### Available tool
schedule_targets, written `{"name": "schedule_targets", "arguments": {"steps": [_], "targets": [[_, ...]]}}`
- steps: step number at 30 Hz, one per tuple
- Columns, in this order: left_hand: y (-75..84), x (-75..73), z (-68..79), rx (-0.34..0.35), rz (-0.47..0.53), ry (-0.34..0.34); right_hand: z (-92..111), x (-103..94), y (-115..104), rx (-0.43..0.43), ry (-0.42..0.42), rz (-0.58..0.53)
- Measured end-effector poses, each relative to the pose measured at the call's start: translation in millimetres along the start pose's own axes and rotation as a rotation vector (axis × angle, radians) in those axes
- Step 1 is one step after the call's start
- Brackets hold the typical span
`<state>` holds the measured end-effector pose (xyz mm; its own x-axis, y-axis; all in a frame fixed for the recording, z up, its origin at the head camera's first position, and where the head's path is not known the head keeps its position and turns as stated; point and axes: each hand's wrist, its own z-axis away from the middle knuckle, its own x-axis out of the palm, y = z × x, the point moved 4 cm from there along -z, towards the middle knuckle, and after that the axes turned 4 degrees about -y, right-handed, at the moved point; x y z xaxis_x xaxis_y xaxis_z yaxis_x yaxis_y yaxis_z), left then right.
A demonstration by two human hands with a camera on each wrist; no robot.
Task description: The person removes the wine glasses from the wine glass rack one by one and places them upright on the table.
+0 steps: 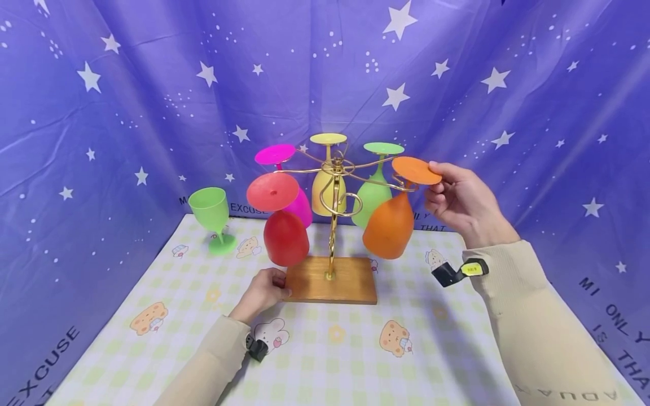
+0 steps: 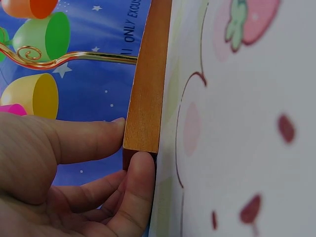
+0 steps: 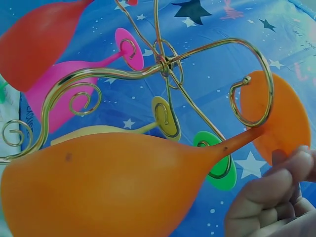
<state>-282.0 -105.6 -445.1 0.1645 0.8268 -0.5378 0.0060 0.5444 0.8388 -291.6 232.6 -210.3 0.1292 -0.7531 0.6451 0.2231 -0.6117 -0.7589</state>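
My right hand [image 1: 464,200] pinches the foot of an upside-down orange goblet [image 1: 390,228] at the right of a gold wire goblet rack [image 1: 332,242]. In the right wrist view the stem of that goblet lies at a curled gold hook [image 3: 269,94], its bowl tilted. My left hand [image 1: 261,293] grips the left front corner of the rack's wooden base [image 1: 332,287], thumb on one face and fingers at the end, as the left wrist view shows. Red [image 1: 286,239], magenta [image 1: 303,206], yellow [image 1: 325,194] and green [image 1: 373,197] goblets hang upside down from the other arms.
A light green goblet [image 1: 210,210] stands upright at the table's back left. The checked tablecloth [image 1: 335,361] has cartoon prints. A purple starry curtain [image 1: 315,73] hangs behind and along both sides. One front hook [image 1: 350,213] of the rack carries no goblet.
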Motion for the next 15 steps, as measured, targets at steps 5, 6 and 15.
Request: {"name": "schedule_targets", "arguments": {"steps": [5, 6, 15], "targets": [[0.3, -0.6, 0.2, 0.000, 0.001, 0.002, 5, -5.6, 4, -0.002, -0.005, -0.053], [0.2, -0.6, 0.1, 0.000, -0.001, 0.002, 6, -6.7, 5, 0.000, -0.012, -0.057], [-0.5, 0.0, -0.6, -0.007, 0.001, 0.001, 18, -22.7, 9, 0.049, -0.070, -0.246]]}}
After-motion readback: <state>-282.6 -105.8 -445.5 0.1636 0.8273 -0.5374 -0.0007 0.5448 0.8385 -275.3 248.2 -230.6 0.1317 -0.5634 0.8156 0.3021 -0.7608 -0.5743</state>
